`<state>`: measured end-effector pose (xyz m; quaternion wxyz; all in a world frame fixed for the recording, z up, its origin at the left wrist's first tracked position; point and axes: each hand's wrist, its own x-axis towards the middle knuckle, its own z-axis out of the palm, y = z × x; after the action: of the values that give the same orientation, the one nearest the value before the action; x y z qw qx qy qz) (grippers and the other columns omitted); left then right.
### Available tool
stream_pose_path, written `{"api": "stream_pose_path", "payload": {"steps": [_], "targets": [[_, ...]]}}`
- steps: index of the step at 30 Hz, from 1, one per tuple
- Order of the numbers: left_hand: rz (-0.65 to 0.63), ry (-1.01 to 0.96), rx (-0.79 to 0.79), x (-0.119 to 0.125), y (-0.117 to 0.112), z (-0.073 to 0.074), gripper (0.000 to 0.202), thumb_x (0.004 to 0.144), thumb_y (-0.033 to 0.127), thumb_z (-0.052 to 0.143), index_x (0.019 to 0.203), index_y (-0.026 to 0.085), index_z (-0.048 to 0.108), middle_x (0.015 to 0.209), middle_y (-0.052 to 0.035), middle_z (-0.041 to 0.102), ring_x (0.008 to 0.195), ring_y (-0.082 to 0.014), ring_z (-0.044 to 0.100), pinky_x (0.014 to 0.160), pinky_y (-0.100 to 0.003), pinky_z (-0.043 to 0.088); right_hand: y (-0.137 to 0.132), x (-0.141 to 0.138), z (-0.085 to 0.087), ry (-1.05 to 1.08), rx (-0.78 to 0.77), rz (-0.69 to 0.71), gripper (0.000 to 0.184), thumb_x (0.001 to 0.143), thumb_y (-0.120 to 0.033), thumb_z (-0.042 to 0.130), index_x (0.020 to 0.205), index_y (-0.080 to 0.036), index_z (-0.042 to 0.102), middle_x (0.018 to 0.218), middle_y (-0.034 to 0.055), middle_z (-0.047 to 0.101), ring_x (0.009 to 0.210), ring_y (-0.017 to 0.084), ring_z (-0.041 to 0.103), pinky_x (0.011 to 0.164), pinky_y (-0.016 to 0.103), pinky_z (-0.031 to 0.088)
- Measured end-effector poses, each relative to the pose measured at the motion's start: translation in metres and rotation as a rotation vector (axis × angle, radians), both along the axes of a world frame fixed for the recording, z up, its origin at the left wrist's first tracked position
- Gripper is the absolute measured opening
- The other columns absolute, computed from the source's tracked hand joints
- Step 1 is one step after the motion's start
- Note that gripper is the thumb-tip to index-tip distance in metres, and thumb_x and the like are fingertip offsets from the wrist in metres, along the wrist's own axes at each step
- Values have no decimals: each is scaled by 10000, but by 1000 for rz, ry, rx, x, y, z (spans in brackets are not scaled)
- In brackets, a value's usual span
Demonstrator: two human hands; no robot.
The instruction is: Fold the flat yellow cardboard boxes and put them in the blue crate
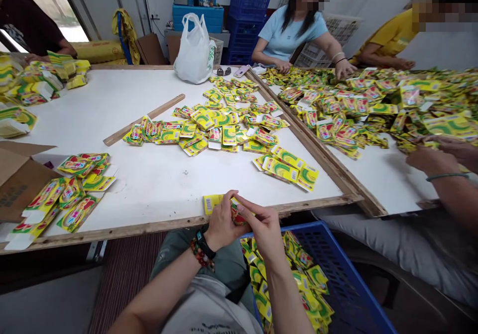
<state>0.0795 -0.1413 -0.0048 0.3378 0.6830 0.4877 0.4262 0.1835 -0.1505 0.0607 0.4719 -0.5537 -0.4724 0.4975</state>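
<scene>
Both my hands meet at the near edge of the white table [149, 174]. My left hand [221, 221], with a watch and bead bracelet on the wrist, and my right hand [262, 224] pinch the same small yellow carton [212, 202], its flat yellow flap sticking out to the left. Fingers of both hands are closed round it. More flat yellow-green cartons [224, 125] lie spread across the table's middle. A blue crate [336, 274] by my right knee holds several folded cartons.
A cardboard box [18, 179] and a stack of cartons [70, 194] sit at the left. A wooden stick [144, 120] and a white plastic bag [194, 50] lie farther back. Other people work at a second carton-covered table [381, 169] on the right, one arm [444, 174] close by.
</scene>
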Motion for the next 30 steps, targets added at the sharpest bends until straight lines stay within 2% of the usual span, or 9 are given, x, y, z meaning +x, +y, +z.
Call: {"api": "stream_pose_path", "payload": {"steps": [5, 10, 13, 15, 18, 21, 23, 26, 30], "targets": [[-23, -30, 27, -2, 1, 0, 710, 728, 355, 653, 1322, 181, 304, 1211, -128, 572, 980, -248, 624, 821, -380, 506, -5, -2, -2, -226, 213, 2, 341, 825, -369, 605, 1110, -208, 701, 1160, 79, 660, 1106, 255, 632, 1002, 424, 481], [-68, -48, 98, -4, 3, 0, 675, 750, 337, 618, 1319, 159, 303, 1195, -145, 572, 999, -270, 617, 833, -411, 512, -5, -6, -1, -474, 298, -9, 362, 892, -328, 518, 1151, -134, 679, 1083, 109, 694, 907, 244, 705, 777, 342, 582], [-37, -65, 131, -7, 1, 0, 598, 792, 303, 565, 1317, 173, 309, 1253, -151, 532, 1016, -257, 608, 844, -406, 510, -5, -8, -1, -590, 489, 67, 332, 895, -251, 502, 1149, -141, 684, 1140, 112, 672, 1032, 234, 671, 890, 336, 557], [4, -86, 104, -8, 0, 0, 587, 791, 294, 575, 1308, 183, 321, 1254, -142, 527, 1007, -244, 606, 843, -390, 510, -7, -8, -2, -574, 544, 136, 346, 890, -232, 523, 1205, -172, 652, 1212, 96, 637, 1139, 219, 616, 976, 342, 517], [17, -102, 48, -8, -1, -1, 652, 750, 290, 629, 1318, 195, 325, 1235, -123, 540, 985, -236, 609, 827, -376, 513, -12, -5, -7, -473, 477, 152, 385, 874, -233, 567, 1255, -199, 614, 1251, 80, 615, 1178, 218, 590, 1001, 366, 502], [-25, -87, 50, -5, -1, -3, 689, 722, 283, 657, 1325, 208, 334, 1259, -114, 536, 1010, -246, 604, 845, -385, 508, -16, -6, -14, -418, 387, 17, 394, 864, -232, 586, 1255, -199, 612, 1180, 86, 660, 1015, 211, 678, 866, 338, 578], [-46, -90, 66, -4, -1, -4, 657, 735, 272, 638, 1317, 204, 340, 1260, -115, 537, 1044, -250, 592, 873, -392, 500, -17, -10, -18, -444, 433, -39, 375, 864, -217, 579, 1236, -204, 627, 1164, 84, 668, 1005, 210, 681, 865, 337, 578], [-62, -95, 86, -5, 0, 0, 599, 772, 253, 583, 1312, 190, 332, 1241, -121, 541, 1052, -239, 582, 892, -391, 493, -16, -11, -21, -501, 557, -19, 338, 873, -186, 548, 1189, -215, 661, 1181, 75, 660, 1091, 209, 644, 957, 354, 533], [-238, 110, 107, -23, 10, 17, 663, 779, 338, 636, 1347, 186, 329, 1288, -118, 507, 1166, -262, 499, 1000, -425, 430, -28, 25, -18, -521, 460, -122, 256, 835, -251, 613, 1057, -200, 728, 1041, 77, 716, 930, 212, 702, 854, 328, 576]]}}
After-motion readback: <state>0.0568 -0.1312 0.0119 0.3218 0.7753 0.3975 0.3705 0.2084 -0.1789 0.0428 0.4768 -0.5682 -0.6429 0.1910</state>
